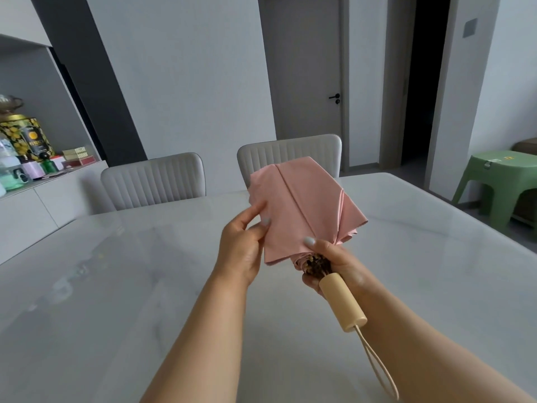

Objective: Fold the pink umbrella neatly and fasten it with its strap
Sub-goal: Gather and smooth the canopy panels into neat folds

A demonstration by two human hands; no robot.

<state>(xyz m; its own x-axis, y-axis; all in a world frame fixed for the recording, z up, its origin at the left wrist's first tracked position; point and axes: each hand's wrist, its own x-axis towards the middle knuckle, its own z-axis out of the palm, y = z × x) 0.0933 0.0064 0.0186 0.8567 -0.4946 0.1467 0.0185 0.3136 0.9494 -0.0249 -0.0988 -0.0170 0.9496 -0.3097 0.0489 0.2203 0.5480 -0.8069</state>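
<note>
Nearest the lens hung the cream wrist loop [377,365], dangling from the butt of the wooden handle [343,303], which pointed back toward the person so the canopy faced away and could be worked on. Right hand [334,266] held the pink umbrella [302,210] in the air above the middle of the counter [116,286], touching nothing below; its fingers were curled round the neck just above the handle, where dark rib ends bunched, and the thumb [312,242] lay flat on the lower edge of the cloth, apparently to pin the pleats already gathered. Left hand [247,242] pinched the left margin of one flat panel between thumb and fingertips, drawing it out smooth, probably so it could be laid over as a tidy fold. Looser cloth sagged on the right side, not yet arranged. No fastening strap could be seen, so it was likely hidden behind the fabric. Two grey chairs [154,181] stood at the counter's far edge, and a green stool [499,181] sat off beyond its far right corner
</note>
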